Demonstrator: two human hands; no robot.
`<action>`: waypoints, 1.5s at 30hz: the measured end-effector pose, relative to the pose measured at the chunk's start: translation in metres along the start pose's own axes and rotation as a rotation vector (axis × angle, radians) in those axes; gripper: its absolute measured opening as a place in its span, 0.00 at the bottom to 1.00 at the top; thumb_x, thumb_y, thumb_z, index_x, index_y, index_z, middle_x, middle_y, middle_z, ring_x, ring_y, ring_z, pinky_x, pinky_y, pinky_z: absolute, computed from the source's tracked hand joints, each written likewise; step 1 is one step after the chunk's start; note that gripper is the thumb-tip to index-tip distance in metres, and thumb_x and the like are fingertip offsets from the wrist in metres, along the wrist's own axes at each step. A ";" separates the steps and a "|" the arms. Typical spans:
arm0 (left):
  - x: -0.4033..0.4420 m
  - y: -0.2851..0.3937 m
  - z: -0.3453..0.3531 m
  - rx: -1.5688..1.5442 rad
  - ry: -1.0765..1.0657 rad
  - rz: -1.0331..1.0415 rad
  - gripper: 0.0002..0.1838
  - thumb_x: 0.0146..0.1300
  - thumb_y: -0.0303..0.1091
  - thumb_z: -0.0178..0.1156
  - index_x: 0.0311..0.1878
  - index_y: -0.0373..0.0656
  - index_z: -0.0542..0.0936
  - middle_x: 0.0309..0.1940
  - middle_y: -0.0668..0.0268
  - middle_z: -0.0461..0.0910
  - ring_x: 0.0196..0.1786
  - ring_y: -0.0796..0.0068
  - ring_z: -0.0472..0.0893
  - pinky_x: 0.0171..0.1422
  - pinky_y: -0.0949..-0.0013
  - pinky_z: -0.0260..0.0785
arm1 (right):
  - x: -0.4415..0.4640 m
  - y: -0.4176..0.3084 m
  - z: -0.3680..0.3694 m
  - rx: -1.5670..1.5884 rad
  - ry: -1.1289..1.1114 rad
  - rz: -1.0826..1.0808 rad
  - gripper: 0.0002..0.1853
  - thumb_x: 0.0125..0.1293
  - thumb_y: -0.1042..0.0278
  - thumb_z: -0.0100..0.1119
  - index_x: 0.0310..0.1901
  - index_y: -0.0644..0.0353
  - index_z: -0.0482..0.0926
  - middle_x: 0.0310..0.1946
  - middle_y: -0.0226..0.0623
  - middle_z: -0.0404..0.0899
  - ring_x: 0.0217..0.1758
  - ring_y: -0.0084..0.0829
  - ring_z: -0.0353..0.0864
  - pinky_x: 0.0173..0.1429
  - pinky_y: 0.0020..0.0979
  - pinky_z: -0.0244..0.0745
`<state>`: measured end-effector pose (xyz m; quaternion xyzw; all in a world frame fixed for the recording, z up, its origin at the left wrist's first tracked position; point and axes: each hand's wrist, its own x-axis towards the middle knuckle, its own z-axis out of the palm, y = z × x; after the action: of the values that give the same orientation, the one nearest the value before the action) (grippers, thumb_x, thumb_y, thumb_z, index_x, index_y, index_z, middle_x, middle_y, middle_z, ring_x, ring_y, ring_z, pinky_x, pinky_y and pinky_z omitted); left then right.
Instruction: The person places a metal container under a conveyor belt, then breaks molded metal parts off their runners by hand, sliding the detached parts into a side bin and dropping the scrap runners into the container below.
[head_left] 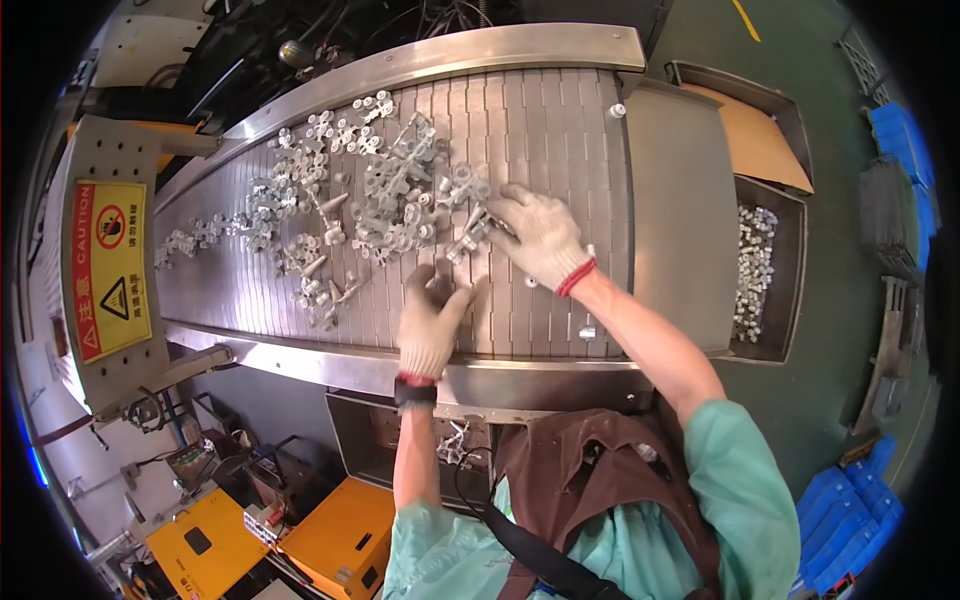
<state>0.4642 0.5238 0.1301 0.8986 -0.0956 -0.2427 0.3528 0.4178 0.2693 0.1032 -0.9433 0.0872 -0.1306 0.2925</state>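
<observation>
My right hand (545,240), in a pale knit glove with a red cuff, has its fingertips closed around a small grey metal casting (468,238) at the right edge of the pile. My left hand (435,318), gloved too and slightly blurred, is low over the belt just below the pile. Its thumb stands apart from the bent fingers, and nothing shows between them. A heap of branched metal castings (400,190) covers the middle of the slatted metal conveyor belt (560,130). More small castings (265,205) trail off to the left.
Steel rails (440,50) border the belt. Right of it, beyond a metal plate (685,220), stands a bin of small metal pieces (755,275). Another bin (370,435) with branched scraps sits below the near rail. A caution sign (112,265) faces the belt's left end.
</observation>
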 end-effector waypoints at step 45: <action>-0.040 -0.038 -0.058 -0.191 -0.116 -0.184 0.34 0.78 0.46 0.71 0.77 0.33 0.77 0.48 0.54 0.93 0.47 0.69 0.93 0.50 0.63 0.85 | -0.039 -0.046 -0.075 1.506 -0.029 0.844 0.28 0.82 0.68 0.63 0.78 0.72 0.79 0.62 0.47 0.92 0.43 0.29 0.92 0.41 0.33 0.87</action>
<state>0.4591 0.5992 0.1558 0.8503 -0.0094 -0.3336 0.4069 0.3620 0.2767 0.1821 -0.3884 0.3166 -0.0220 0.8651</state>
